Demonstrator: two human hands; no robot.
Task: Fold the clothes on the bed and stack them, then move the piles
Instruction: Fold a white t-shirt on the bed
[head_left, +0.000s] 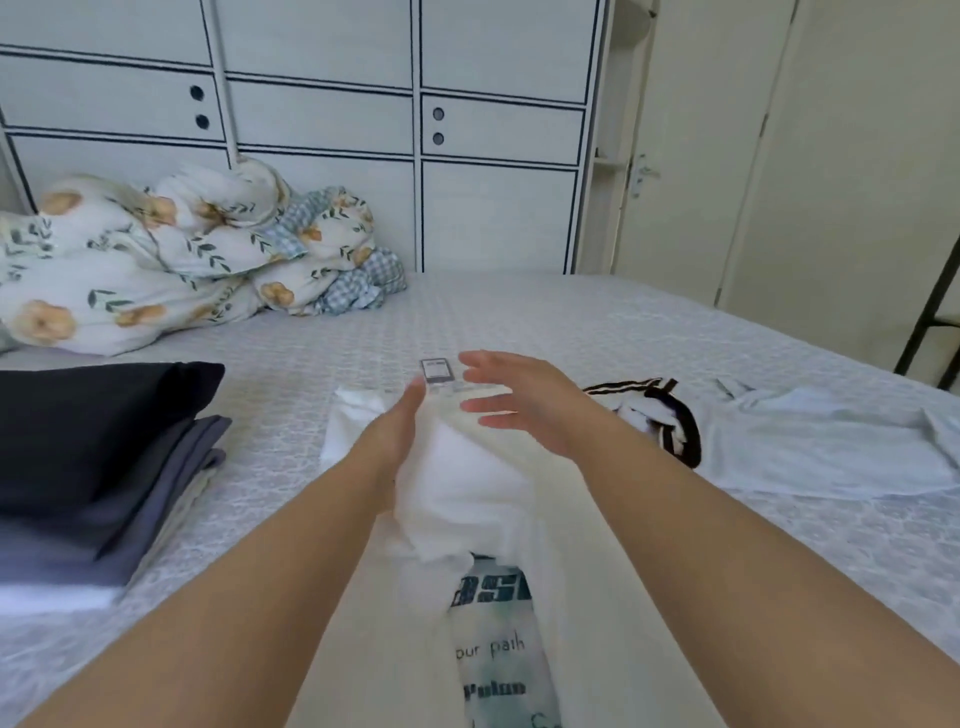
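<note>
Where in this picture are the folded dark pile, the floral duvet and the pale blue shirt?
folded dark pile (88, 441): head view, on the black top layer.
floral duvet (156, 260): head view, on its bunched middle.
pale blue shirt (831, 447): head view, on its flat body.

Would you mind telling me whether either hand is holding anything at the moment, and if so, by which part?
Nothing is gripped. Both the left hand and right hand are open with straight fingers, over the white garment; whether they touch it cannot be told.

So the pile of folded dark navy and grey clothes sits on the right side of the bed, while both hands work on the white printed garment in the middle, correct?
Not quite. The head view shows the pile of folded dark navy and grey clothes on the left side of the bed. Both the left hand and right hand do work on the white printed garment in the middle.
</note>
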